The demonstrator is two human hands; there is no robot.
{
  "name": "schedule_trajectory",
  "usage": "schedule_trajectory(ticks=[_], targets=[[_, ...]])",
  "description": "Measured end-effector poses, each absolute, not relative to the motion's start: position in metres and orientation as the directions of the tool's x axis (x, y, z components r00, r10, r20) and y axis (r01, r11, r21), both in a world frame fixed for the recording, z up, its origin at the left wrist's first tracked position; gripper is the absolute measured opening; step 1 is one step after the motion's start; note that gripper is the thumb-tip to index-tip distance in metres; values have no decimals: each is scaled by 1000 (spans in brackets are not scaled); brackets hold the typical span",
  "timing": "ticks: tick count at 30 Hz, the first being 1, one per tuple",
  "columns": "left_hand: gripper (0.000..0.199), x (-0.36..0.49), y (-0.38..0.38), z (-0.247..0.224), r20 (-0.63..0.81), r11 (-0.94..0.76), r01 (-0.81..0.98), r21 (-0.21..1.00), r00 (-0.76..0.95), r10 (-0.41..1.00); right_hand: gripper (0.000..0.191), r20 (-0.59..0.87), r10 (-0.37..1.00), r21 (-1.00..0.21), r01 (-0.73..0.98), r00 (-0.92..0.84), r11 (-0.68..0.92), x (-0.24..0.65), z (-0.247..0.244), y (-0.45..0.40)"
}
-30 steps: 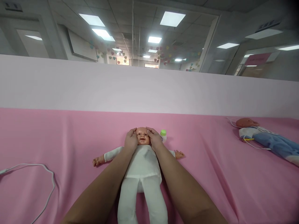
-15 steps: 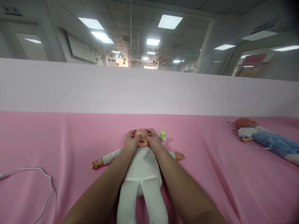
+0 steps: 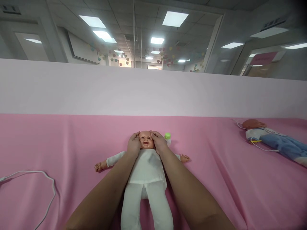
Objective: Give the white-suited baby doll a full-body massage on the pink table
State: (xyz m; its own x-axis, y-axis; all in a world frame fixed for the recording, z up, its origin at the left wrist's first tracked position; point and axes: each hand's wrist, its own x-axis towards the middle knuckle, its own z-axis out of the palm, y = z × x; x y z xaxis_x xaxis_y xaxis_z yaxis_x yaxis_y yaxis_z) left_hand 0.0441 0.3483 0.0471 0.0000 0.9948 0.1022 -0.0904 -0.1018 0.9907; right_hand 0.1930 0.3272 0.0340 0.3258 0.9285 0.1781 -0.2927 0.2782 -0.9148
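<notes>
A baby doll in white clothes lies on its back on the pink sheet, arms spread and face up. My left hand rests against the left side of its head, and my right hand against the right side. The head is held between both hands, with the eyes, nose and mouth showing. Right beside my right hand stands a small bottle with a green cap, its lower part partly hidden.
On the pink sheet, a second doll in blue and white lies at the far right with thin tubes. A white cable curves at the lower left. Behind the sheet runs a white wall panel below glass.
Both thumbs have moved off the middle of the doll's face toward its sides, uncovering the eyes. The hands remain at the head, and the view has shifted slightly.
</notes>
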Motion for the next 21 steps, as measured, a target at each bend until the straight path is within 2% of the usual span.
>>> schedule_trajectory(ticks=[5,9,11,14,16,18,21], targets=[[52,31,345,53,106,-83,-152,985,147,984,54,146,958,-903,-361,247,231,199,38,318],[95,14,342,53,129,-78,-159,984,341,931,73,197,976,-932,-291,94,216,208,47,306],[107,8,342,51,146,-84,-169,982,391,909,90,197,979,-960,-195,50,203,213,50,301],[108,6,345,48,171,-100,-177,979,450,877,116,179,983,-983,-35,47,180,216,52,297],[102,8,346,47,188,-151,-120,981,419,888,127,177,982,-984,45,63,174,215,53,297],[97,10,348,47,213,-216,-31,976,366,906,129,180,980,-980,102,91,170,212,52,298],[99,12,350,46,225,-269,88,959,340,913,125,198,974,-969,170,108,178,208,52,300]])
